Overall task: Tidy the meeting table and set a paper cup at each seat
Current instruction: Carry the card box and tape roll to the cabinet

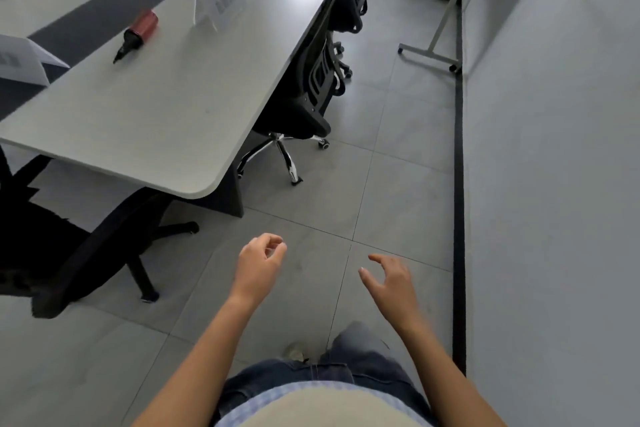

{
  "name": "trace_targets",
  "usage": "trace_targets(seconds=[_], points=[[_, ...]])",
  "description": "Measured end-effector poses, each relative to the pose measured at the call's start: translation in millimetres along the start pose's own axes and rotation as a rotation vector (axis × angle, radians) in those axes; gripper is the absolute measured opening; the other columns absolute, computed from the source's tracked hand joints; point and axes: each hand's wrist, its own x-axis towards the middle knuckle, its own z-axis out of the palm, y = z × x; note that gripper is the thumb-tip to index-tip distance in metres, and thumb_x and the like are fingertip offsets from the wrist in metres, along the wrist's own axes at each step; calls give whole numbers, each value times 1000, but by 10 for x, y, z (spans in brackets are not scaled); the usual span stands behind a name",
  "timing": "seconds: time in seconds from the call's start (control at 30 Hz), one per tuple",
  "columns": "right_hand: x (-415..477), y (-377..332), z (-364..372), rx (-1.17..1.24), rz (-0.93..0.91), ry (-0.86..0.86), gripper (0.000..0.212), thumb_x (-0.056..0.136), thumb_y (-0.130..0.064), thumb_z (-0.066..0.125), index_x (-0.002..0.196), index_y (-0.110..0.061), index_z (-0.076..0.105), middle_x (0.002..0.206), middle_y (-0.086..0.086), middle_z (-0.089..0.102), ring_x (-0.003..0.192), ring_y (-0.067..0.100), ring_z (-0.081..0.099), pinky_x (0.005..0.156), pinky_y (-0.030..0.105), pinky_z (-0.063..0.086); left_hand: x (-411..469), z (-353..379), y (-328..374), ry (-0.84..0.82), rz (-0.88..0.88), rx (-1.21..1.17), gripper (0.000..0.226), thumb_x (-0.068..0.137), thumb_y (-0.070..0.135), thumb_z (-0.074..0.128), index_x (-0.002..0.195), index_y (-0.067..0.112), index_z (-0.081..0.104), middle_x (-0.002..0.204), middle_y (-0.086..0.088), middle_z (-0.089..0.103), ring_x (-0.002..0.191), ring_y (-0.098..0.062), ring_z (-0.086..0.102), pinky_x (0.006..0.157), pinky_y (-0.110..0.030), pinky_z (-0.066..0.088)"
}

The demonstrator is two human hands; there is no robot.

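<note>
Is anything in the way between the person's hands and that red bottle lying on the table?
Nothing visible blocks it. Both the left hand and right hand are empty over bare floor, and the table between its near corner and the red bottle is bare.

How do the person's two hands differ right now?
The left hand is loosely curled, fingertips bent in toward the thumb; the right hand is spread wider, fingers apart and stretched forward. The left hand is nearer the table; the right hand is nearer the wall. Both are empty and hang over the floor, touching nothing.
</note>
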Motion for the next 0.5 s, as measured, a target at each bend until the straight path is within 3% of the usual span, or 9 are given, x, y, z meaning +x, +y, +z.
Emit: trace_targets(seconds=[0.13, 0.33, 0.5], points=[[608, -44, 30, -10, -46, -105, 39, 86, -29, 59, 121, -11, 53, 121, 9, 56, 116, 22, 46, 98, 29, 35, 278, 152, -42, -45, -103, 48, 11, 88, 14, 53, 94, 10, 62, 98, -10, 62, 90, -19, 55, 76, -23, 37], [1918, -250, -319, 8, -211, -158, 39, 86, -25, 59, 121, -8, 53, 122, 11, 55, 116, 22, 48, 97, 26, 34, 1040, 166, 219, 272, -289, -35, 6, 87, 12, 53, 85, 14, 58, 90, -7, 61, 87, -22, 54, 73, -27, 36], [2862, -478, -747, 13, -330, -178, 39, 87, -26, 57, 122, -9, 52, 123, 9, 54, 117, 20, 47, 93, 21, 31, 1618, 505, 797, 323, -287, -34, 9, 87, 14, 52, 89, 12, 61, 90, -5, 61, 87, -20, 55, 73, -26, 37]])
